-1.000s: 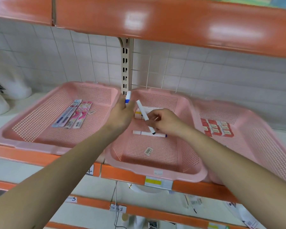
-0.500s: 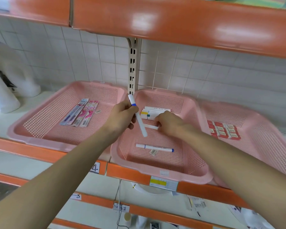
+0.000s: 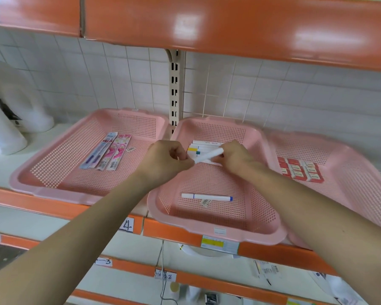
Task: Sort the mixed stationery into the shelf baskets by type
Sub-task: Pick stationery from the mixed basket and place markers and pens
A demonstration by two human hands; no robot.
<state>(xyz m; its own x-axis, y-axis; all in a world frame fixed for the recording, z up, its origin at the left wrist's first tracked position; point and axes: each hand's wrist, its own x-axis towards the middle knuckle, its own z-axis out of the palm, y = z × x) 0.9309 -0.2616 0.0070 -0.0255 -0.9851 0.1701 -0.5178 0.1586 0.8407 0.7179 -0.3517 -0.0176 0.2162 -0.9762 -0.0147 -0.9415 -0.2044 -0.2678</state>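
Three pink mesh baskets stand side by side on the shelf. Over the middle basket (image 3: pixel 271 230), my left hand (image 3: pixel 163 160) and my right hand (image 3: pixel 233 157) both grip one white marker (image 3: pixel 209 154), held slanted between them. Behind the hands lie several white markers (image 3: pixel 204 146) with coloured bands. A loose white marker with blue ends (image 3: pixel 207 197) rests near the basket's front, beside a barcode sticker (image 3: pixel 205 202). The left basket (image 3: pixel 53 190) holds packaged pens (image 3: pixel 107 154). The right basket (image 3: pixel 361 164) holds red-and-white boxes (image 3: pixel 299 170).
An orange shelf (image 3: pixel 229 25) hangs low overhead. White plastic bottles (image 3: pixel 7 119) stand at the far left of the shelf. A slotted upright (image 3: pixel 174 89) runs up the tiled wall behind the baskets. Lower orange shelves with labels sit below.
My left hand swung its marker from upright to slanted and lowered it toward the right hand, which now grips its other end. The view shifted slightly left.
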